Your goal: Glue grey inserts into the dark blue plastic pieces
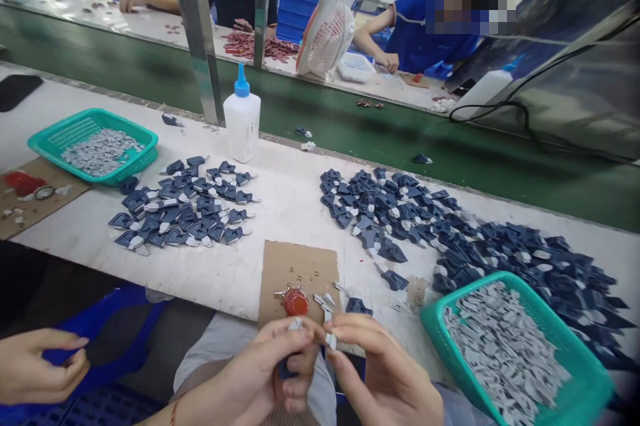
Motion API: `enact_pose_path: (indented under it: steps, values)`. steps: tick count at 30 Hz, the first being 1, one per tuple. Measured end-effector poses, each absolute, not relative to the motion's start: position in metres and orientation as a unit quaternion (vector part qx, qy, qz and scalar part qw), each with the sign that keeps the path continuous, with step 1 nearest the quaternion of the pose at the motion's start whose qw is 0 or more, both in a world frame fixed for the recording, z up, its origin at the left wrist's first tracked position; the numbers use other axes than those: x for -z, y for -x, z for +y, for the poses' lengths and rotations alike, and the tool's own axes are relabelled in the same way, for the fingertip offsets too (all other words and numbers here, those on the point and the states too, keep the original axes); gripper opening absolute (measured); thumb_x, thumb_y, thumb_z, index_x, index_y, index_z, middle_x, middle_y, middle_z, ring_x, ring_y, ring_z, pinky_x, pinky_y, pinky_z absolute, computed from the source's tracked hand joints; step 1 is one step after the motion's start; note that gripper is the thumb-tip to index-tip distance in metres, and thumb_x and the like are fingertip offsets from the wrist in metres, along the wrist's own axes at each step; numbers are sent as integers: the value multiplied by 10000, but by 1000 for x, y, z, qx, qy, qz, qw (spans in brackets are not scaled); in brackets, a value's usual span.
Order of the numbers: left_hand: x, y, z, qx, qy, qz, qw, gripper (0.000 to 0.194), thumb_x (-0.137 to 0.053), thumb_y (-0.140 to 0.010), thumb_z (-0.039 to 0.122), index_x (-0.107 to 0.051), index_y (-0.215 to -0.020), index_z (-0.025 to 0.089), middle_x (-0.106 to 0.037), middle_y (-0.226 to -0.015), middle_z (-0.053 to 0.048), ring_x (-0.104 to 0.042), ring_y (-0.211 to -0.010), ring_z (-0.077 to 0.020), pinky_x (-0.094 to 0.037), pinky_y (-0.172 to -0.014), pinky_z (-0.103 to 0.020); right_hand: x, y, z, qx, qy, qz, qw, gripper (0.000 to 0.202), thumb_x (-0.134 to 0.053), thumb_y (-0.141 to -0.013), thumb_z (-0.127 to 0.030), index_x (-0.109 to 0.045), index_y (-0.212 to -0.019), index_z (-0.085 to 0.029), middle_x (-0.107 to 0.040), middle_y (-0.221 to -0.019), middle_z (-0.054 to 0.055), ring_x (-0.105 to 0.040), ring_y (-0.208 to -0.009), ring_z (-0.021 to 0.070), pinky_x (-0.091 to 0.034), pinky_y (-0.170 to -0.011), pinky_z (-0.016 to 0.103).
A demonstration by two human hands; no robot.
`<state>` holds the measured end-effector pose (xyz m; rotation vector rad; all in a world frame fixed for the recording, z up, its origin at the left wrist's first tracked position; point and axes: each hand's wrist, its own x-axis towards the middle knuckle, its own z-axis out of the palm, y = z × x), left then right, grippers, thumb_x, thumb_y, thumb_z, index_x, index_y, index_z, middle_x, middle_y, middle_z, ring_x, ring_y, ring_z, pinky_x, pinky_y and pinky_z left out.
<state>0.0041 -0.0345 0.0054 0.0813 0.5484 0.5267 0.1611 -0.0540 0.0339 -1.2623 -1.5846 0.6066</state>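
My left hand [267, 356] is closed around a dark blue plastic part [285, 368], which my fingers mostly cover. A light grey bit [295, 324] shows at the top of that grip. Close beside it, my right hand [383, 366] pinches a small light grey plastic piece [331, 341] between thumb and fingertips. Just beyond both hands, a red cap [296, 303] with clear liquid around it sits on a cardboard piece [280, 263]. A few loose grey pieces [325, 303] lie at the cardboard's right edge.
Dark blue parts with grey tips form a left pile [185, 206] and a larger right pile [400, 206]. Green baskets [433, 313] [43, 143] hold grey pieces. A white bottle [242, 123] stands behind. A co-worker's hand [40, 366] is at left; people sit across the green strip [280, 106].
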Motion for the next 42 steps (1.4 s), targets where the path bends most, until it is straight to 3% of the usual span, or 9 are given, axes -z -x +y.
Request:
enact_pose_path:
  steps: [3, 6, 13, 19, 22, 25, 30, 36, 42]
  values:
    - [-6, 13, -35, -318, -54, 323, 890, 379, -732, -714, 514, -697, -861, 166, -442, -622, 43, -377, -491, -73, -321, -461, -213, -36, -165, -45, -205, 574, -692, 388, 89, -637, -853, -173, -680, -904, -232, -730, -893, 57, -706, -826, 213, -580, -710, 303]
    - [-9, 29, -34, -387, -87, 381, 835, 369, -762, -687, 480, -744, -890, 172, -528, -711, 1, -485, -631, -129, -455, -601, -268, -32, -164, -34, -167, 561, -749, 310, 93, -566, -905, -206, -658, -902, -223, -720, -881, 63, -700, -829, 215, -579, -698, 313]
    - [-7, 42, -32, -394, -107, 440, 800, 408, -819, -687, 421, -761, -1026, 201, -686, -925, -62, -618, -839, -193, -485, -882, -358, -27, -156, -25, -138, 541, -811, 175, 216, -424, -971, -165, -626, -908, -204, -653, -858, 67, -647, -792, 222, -554, -652, 350]
    - [-5, 42, -28, -370, -152, 466, 789, 325, -830, -681, 400, -770, -932, 204, -689, -859, -42, -637, -756, -164, -537, -693, -274, -29, -154, -23, -128, 530, -828, 135, 249, -400, -980, -159, -623, -882, -207, -638, -834, 65, -633, -788, 223, -544, -668, 352]
    - [-5, 41, -24, -376, -160, 463, 787, 325, -819, -700, 384, -765, -972, 217, -698, -854, -44, -636, -774, -166, -531, -638, -243, -29, -155, -22, -139, 537, -819, 145, 245, -414, -977, -170, -634, -874, -198, -642, -838, 71, -634, -795, 227, -542, -672, 358]
    - [-6, 40, -22, -393, -148, 451, 787, 337, -814, -715, 345, -757, -1025, 224, -724, -994, -66, -657, -864, -184, -541, -728, -259, -34, -156, -21, -186, 551, -791, 188, 217, -462, -961, -191, -661, -875, -197, -659, -850, 74, -640, -810, 226, -543, -692, 359]
    - [-12, 43, -20, -379, -132, 401, 823, 342, -774, -771, 319, -736, -1090, 199, -729, -1107, -101, -654, -1047, -232, -535, -846, -285, -47, -160, -19, -384, 610, -618, 313, 121, -662, -858, -322, -727, -831, -224, -732, -863, 55, -685, -800, 202, -554, -714, 292]
    - [-17, 39, -14, -377, -155, 363, 838, 236, -767, -789, 267, -700, -990, 164, -736, -1086, -107, -681, -943, -187, -563, -734, -242, -51, -156, -23, -625, 573, -334, 411, 207, -810, -707, -397, -762, -780, -209, -769, -839, 70, -711, -763, 183, -575, -732, 261]
    - [-12, 23, -10, -420, -147, 376, 813, 269, -839, -693, 225, -624, -842, 161, -733, -878, -39, -660, -753, -121, -551, -572, -173, -51, -142, -32, -609, 570, -332, 441, 151, -806, -724, -347, -763, -784, -215, -761, -923, 72, -713, -858, 198, -582, -779, 268]
